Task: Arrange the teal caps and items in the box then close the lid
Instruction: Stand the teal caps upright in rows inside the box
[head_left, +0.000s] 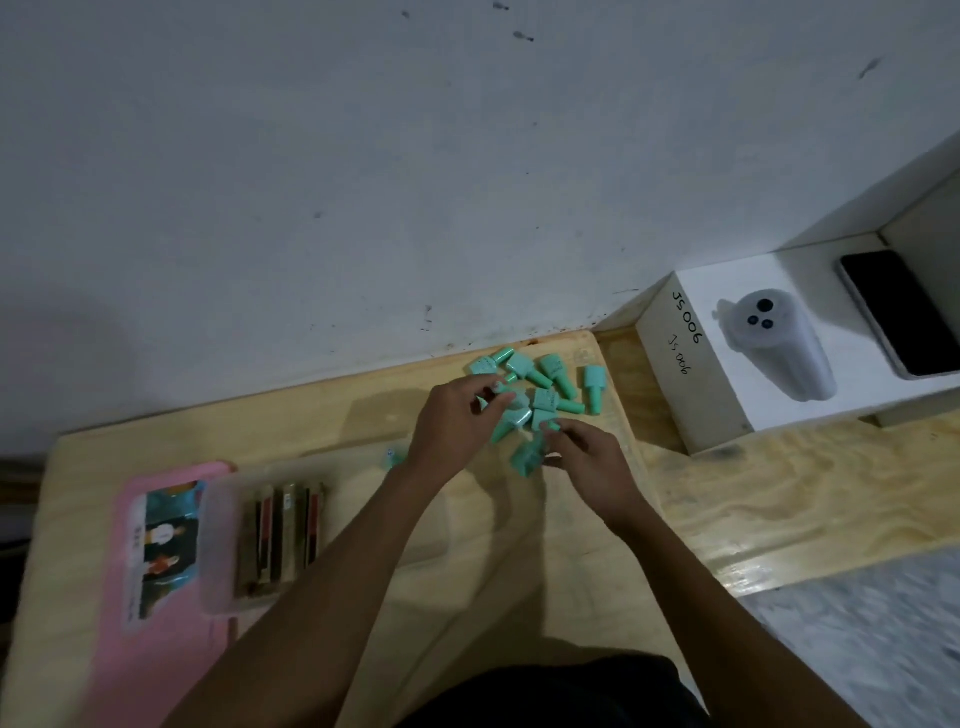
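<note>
Several teal caps (550, 384) lie in a loose pile near the far right corner of the wooden board (363, 415). My left hand (457, 421) reaches into the pile and its fingers close around teal caps (511, 415). My right hand (587, 457) sits just below the pile, fingers pinching a teal cap (527, 457). A clear plastic box (270, 540) with several dark stick-like items inside rests to the left. Its pink lid (156, 545), with a picture label, lies partly under the box.
A white product box (753, 353) marked JS006 stands on the right, with a black phone (904, 312) beside it on a white ledge. The wall (363, 182) runs close behind the board. A grey patterned surface (872, 639) fills the lower right.
</note>
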